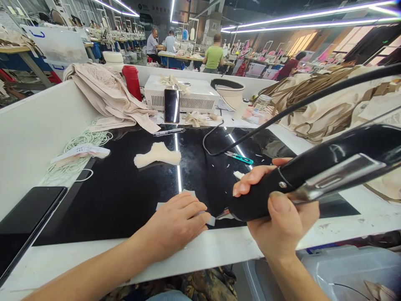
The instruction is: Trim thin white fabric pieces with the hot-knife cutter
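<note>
My left hand point(180, 215) lies flat, fingers stretched out, on a small pale grey piece point(211, 220) at the front of the black work mat point(109, 200). The piece's edges peek out around my fingers; the rest is hidden. Wrapped around a thick black corded handheld tool point(257, 200) with a silver lever is my right hand point(282, 221), its thumb by the lever. A shiny metal end of the tool shows low, close to my left fingertips; its exact kind I cannot make out. A cream bow-shaped fabric piece point(157, 154) lies farther back on the mat.
A teal-handled cutter point(239, 157) and pens point(168, 131) lie on the mat. The tool's black cord point(266, 125) arcs across the right. Behind stand a phone point(172, 105), a white vented box point(184, 98) and a red bottle point(132, 82). Fabric piles point(109, 94) flank the mat; people sit farther off.
</note>
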{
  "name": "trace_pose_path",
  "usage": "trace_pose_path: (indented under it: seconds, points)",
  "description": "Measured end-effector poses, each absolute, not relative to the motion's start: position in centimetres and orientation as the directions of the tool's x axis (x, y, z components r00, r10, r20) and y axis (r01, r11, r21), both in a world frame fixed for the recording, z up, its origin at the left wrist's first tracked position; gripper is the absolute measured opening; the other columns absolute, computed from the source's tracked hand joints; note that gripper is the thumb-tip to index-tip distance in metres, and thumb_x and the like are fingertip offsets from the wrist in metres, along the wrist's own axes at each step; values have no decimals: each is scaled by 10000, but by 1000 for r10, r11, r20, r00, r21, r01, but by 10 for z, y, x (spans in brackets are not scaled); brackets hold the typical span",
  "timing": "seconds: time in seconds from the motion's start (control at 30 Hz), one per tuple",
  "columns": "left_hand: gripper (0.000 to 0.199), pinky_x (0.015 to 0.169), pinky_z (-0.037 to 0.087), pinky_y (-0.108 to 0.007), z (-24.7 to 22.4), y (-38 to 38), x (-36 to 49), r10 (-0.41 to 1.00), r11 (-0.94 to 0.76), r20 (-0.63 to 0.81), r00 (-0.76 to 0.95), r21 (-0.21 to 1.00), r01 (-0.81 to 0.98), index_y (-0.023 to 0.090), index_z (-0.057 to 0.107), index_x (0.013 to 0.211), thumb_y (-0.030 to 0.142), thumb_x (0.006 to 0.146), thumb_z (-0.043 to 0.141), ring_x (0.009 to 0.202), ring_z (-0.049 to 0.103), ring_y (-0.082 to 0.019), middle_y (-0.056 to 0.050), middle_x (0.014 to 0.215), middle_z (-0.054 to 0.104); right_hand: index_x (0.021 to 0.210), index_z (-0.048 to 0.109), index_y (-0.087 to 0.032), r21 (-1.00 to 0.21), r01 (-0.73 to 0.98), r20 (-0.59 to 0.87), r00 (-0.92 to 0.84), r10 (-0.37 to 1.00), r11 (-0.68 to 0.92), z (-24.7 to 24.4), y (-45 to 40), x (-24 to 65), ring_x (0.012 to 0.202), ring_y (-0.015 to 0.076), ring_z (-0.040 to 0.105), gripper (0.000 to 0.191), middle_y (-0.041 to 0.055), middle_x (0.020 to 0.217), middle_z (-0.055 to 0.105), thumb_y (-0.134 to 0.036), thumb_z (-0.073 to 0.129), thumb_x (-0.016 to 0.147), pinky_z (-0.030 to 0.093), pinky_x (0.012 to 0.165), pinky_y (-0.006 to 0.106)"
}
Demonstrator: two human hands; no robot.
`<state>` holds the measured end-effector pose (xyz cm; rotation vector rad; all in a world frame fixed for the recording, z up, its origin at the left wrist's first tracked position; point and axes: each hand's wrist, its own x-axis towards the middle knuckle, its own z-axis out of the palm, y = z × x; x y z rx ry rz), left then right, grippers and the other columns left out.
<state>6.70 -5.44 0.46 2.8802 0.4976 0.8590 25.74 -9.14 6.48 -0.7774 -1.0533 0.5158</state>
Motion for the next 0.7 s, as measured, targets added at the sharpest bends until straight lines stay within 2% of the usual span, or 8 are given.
trace_pose_path:
  seconds: [0.17, 0.47, 0.7]
  points:
    - [164, 1012, 555, -396, 5, -56, 71, 319, -947, 504, 802, 189, 258, 186, 699, 1109, 209, 1079, 540, 985, 692, -202, -38, 1049, 747, 1176, 636, -272, -763, -26, 578, 418, 701, 645, 63, -91, 256, 638, 160, 639, 370, -26, 846, 677, -374, 810, 865, 557, 564, 338]
    - [164, 1007, 557, -400, 3, -57, 68, 314, -949, 497, 809, 191, 251, 178, 701, 1076, 211, 1081, 541, 1007, 700, -204, -50, 1042, 746, 1190, 632, -271, -778, -22, 565, 410, 716, 627, 61, -93, 254, 640, 164, 648, 355, -21, 854, 680, -335, 795, 882, 569, 584, 353]
    - [172, 1009, 559, -399, 4, -57, 68, 311, -950, 489, 815, 186, 250, 176, 708, 1108, 198, 1080, 540, 1013, 699, -203, -54, 1058, 748, 1168, 661, -273, -768, -79, 542, 447, 712, 635, 65, -100, 250, 630, 157, 638, 405, -23, 831, 664, -396, 839, 826, 565, 560, 317]
